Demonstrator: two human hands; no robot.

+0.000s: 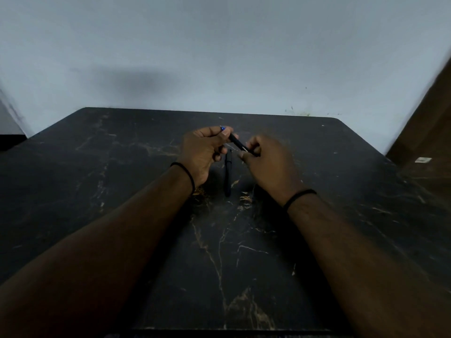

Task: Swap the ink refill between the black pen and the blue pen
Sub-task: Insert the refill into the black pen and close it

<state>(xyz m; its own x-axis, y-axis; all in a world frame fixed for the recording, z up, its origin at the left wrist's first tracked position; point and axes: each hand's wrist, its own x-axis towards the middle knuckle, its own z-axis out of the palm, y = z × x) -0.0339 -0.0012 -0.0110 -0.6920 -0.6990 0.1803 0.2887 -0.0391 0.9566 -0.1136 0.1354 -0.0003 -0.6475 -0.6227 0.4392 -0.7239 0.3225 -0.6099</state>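
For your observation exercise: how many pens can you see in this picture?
2. One dark pen with a blue tip is held above the table between the left hand and right hand. The other dark pen lies on the marble table beneath them. None seems hidden.

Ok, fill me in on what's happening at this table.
A person holds one dark pen in the air with both hands: the left hand pinches the end with the blue tip, the right hand grips the other end. A second dark pen lies on the black marble table between the wrists, untouched.
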